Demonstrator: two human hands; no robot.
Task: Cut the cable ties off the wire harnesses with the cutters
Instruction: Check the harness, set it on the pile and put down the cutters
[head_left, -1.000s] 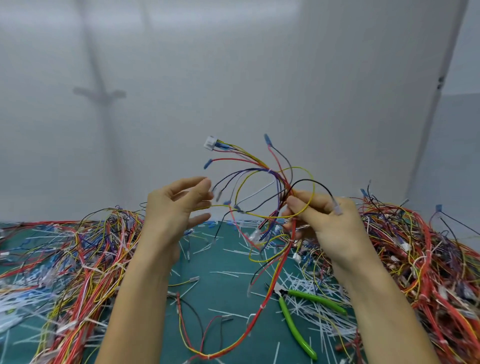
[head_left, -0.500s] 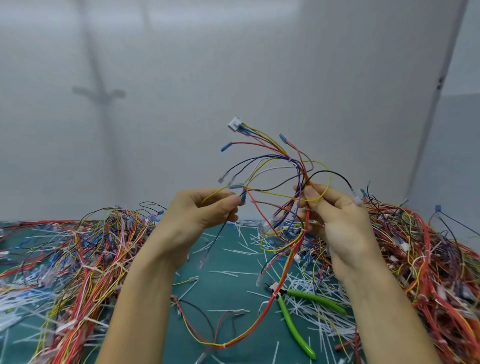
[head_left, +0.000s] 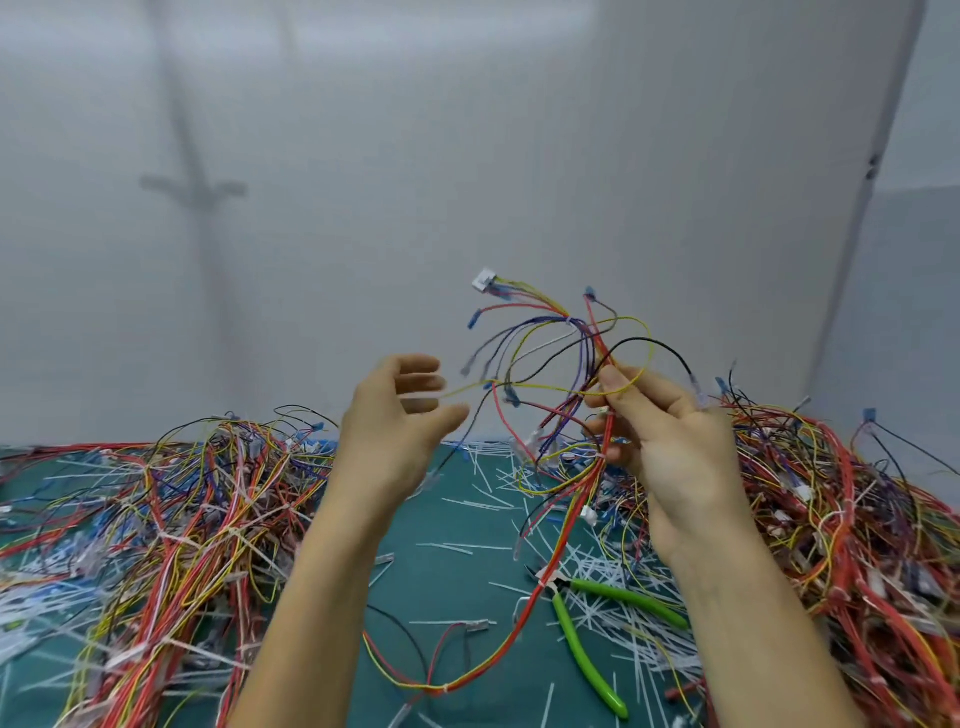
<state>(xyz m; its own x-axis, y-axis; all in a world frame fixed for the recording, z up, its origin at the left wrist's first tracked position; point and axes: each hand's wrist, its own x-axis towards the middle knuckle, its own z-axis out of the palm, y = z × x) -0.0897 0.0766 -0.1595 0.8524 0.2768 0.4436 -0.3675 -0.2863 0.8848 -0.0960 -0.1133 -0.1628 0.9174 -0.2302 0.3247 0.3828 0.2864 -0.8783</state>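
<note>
My right hand (head_left: 660, 426) holds a wire harness (head_left: 561, 364) up in front of the wall, thumb and fingers pinching its red, yellow and purple wires. The harness fans out upward to a white connector (head_left: 484, 280), and its long red tail hangs down to the mat. My left hand (head_left: 400, 410) is to the left of the harness, blurred, fingers relaxed and spread, gripping nothing; a yellow wire runs past its fingertips. The green-handled cutters (head_left: 587, 634) lie on the green mat (head_left: 441, 545) below my right hand, untouched. A white cable tie (head_left: 571, 319) binds the wires near the top.
A big heap of tied harnesses (head_left: 156, 519) covers the left of the mat, and another heap (head_left: 841, 519) fills the right. Several cut white tie scraps (head_left: 618, 577) litter the mat around the cutters. A grey wall stands close behind.
My left hand has let go of the yellow wire it pinched and has opened. My right hand has hardly moved; the hanging harness has swung slightly.
</note>
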